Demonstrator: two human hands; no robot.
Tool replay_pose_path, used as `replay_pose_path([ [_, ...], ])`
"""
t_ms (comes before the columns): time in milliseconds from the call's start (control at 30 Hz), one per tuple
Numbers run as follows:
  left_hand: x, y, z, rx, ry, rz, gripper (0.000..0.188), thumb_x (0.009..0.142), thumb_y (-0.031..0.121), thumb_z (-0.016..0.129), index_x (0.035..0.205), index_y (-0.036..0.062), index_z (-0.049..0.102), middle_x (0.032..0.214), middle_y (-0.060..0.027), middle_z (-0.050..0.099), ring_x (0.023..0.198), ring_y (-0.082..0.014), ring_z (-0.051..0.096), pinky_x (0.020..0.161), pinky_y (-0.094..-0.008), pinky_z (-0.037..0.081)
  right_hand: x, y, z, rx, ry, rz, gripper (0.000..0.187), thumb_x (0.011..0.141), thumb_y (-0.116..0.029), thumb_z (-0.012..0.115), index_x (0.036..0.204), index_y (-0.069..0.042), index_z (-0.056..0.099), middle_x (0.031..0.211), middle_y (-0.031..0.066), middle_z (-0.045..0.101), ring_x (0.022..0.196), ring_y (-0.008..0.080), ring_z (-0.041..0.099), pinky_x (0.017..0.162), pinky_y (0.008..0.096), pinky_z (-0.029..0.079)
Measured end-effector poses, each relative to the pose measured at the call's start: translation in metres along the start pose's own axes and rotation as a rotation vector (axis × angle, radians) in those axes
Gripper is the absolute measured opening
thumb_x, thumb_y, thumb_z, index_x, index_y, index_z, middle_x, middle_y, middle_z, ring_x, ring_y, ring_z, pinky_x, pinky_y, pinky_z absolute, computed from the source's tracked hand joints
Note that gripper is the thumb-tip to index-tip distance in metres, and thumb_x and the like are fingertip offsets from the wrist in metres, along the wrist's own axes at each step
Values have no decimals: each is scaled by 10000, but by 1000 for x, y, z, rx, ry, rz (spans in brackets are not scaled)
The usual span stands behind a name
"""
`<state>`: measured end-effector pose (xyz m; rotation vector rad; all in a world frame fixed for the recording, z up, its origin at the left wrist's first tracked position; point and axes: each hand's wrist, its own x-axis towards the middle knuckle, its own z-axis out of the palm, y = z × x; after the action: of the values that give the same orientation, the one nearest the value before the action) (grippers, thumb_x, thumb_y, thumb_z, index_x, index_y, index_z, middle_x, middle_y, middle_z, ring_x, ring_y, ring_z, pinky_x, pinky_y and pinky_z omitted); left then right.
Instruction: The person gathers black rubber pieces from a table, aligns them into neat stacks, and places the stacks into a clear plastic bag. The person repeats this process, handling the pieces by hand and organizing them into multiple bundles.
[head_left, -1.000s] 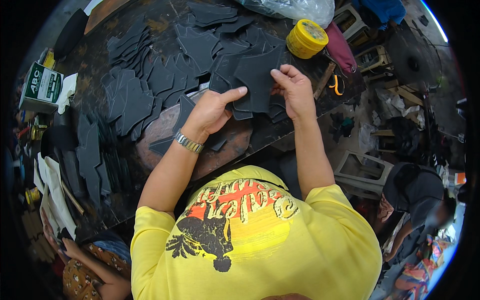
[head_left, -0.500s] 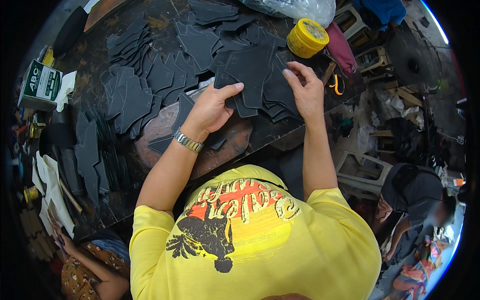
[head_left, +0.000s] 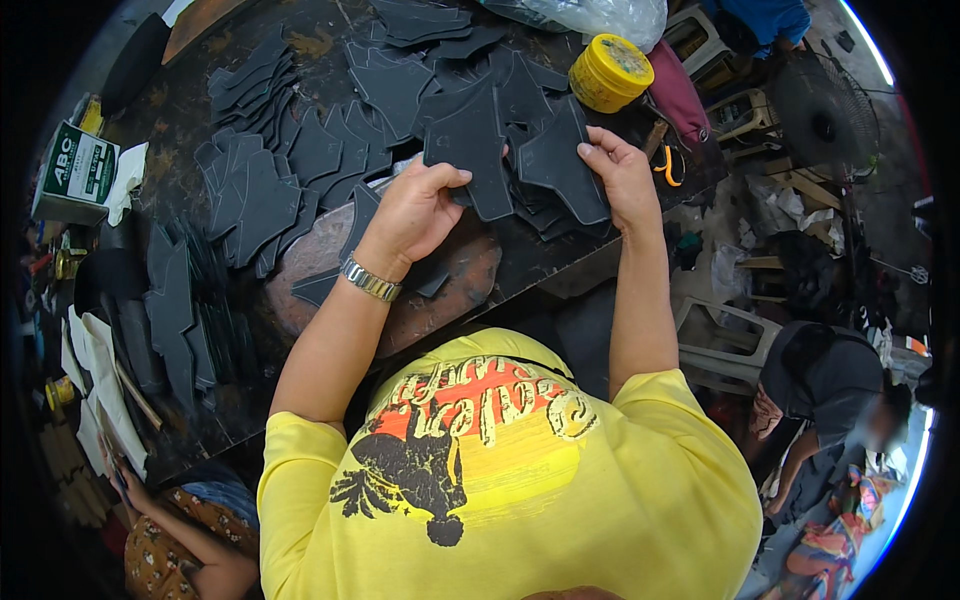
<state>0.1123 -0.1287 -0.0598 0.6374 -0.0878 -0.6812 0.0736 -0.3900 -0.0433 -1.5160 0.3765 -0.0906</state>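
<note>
Both hands have lifted apart since a moment ago, each now carrying its own dark piece where before they worked one stack together. Biggest thing in view is the workbench point(head_left: 560, 262), dark and scuffed, running across the upper half and almost buried in black cut pieces point(head_left: 262, 190), fanned in overlapping rows to the left and heaped at the top. A round brown slab point(head_left: 470, 275) sits on the bench just under the hands. Now the left hand point(head_left: 418, 210): fingers curled, thumb on top, pinching the lower edge of a black piece point(head_left: 470, 148) held upright above the slab. A metal watch point(head_left: 370, 280) is on that wrist. The right hand point(head_left: 622, 180) is off to the side, fingers pressed together over the edge of a second black piece point(head_left: 558, 160), thumb hidden behind it, so it grips that one separately. The two pieces sit just beside each other, close but whether they touch I cannot tell. Beyond them, a yellow tin point(head_left: 610, 72) stands at the bench's far edge. Over at the left rim, a green and white box point(head_left: 78, 172).
</note>
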Motion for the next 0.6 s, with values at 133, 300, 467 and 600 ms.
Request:
replay_pose_path([
  [133, -2, -2, 3, 87, -1, -41, 273, 967, -8, 560, 1237, -30, 600, 1214, -127, 685, 1133, -205, 673, 978, -364, 565, -9, 4, 15, -666, 240, -484, 341, 880, -147, 758, 1174, 11, 686, 951, 80, 672, 839, 132, 615, 765, 299, 505],
  [300, -5, -4, 17, 152, 87, -88, 245, 1006, 55, 573, 1231, -38, 598, 1263, -137, 659, 1141, -198, 668, 957, -337, 576, -17, 6, 48, -155, -47, -273, 211, 901, -181, 771, 858, 3, 677, 734, -43, 610, 690, 46, 566, 646, 212, 451],
  [467, -2, 0, 18, 64, 57, -53, 299, 1053, 125, 514, 1252, -88, 583, 1344, -185, 620, 1154, -205, 663, 959, -331, 575, -5, -2, 27, 240, -15, -135, 104, 933, -103, 706, 1019, -48, 682, 870, 1, 710, 695, 82, 651, 646, 240, 528],
  [600, 1, -1, 11, 96, 113, -38, 346, 1072, 177, 492, 1273, -90, 581, 1355, -184, 620, 1130, -190, 669, 928, -304, 575, 5, -1, -3, -101, -1, -120, 241, 929, -110, 711, 1140, 6, 699, 883, 38, 705, 731, 110, 644, 712, 255, 533],
])
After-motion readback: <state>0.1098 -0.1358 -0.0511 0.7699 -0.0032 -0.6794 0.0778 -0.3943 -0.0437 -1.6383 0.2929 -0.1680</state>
